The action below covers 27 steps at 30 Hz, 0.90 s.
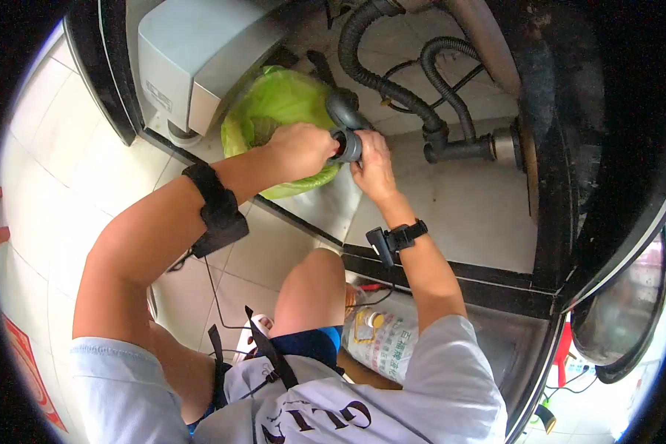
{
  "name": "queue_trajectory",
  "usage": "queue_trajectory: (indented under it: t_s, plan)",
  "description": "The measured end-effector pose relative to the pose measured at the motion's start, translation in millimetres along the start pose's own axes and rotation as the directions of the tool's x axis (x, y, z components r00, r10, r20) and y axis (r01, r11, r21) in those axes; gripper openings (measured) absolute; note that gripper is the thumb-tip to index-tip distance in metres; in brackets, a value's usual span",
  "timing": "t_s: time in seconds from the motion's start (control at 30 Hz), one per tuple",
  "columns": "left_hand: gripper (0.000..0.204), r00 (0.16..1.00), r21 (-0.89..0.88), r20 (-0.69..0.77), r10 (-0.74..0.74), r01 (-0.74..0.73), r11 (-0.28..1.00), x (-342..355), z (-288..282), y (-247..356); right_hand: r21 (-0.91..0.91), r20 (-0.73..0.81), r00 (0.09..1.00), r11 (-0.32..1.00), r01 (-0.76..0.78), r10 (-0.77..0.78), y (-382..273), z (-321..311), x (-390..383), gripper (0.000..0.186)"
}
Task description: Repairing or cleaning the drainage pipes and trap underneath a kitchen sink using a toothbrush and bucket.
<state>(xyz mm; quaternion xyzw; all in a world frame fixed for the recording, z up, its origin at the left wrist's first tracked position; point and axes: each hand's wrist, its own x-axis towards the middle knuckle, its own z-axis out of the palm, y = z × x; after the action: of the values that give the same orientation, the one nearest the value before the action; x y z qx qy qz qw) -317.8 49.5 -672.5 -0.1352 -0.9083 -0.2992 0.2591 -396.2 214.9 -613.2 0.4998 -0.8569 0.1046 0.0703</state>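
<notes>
My right hand (374, 169) is wrapped around a dark grey curved drain pipe (343, 111) inside the cabinet, near its open, ringed end. Close against that opening, my left hand (302, 151) is closed, its knuckles at the rim. What its fingers hold, if anything, is hidden. Beneath and behind both hands stands a bin lined with a bright green plastic bag (292, 92). The bag's mouth is spread wide, with something brownish inside that I cannot make out.
A white-grey box-shaped appliance (192, 63) hangs at the upper left. Black corrugated hoses (399, 85) run down to a pipe fitting (462, 150) at the right. The cabinet's dark front edge (296, 222) crosses below my hands. A plastic bag (381, 337) lies beside my leg.
</notes>
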Motion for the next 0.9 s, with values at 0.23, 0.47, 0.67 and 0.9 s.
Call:
queue_trajectory:
  t_s: [0.23,0.47,0.67,0.9]
  plan:
    - [0.021,0.99,-0.351,-0.049,-0.131,0.105,0.931,-22,-4,-6,-0.067,0.077,0.997,0.997,0.033,-0.028,6,1,-3,0.057]
    - [0.034,0.936,0.402,0.118,0.33,-0.349,0.846,-11,-64,-4,-0.013,0.059,0.998,1.0,0.005,-0.004,2,4,-2,0.057]
    - [0.021,0.983,-0.192,0.13,-0.133,0.157,0.969,-15,-37,26,-0.01,0.075,0.997,1.0,-0.019,0.019,9,2,-8,0.057]
    - [0.02,0.966,-0.547,0.106,-0.236,0.254,0.797,-9,-9,10,0.022,0.086,0.996,1.0,-0.016,0.014,-5,-3,-1,0.054]
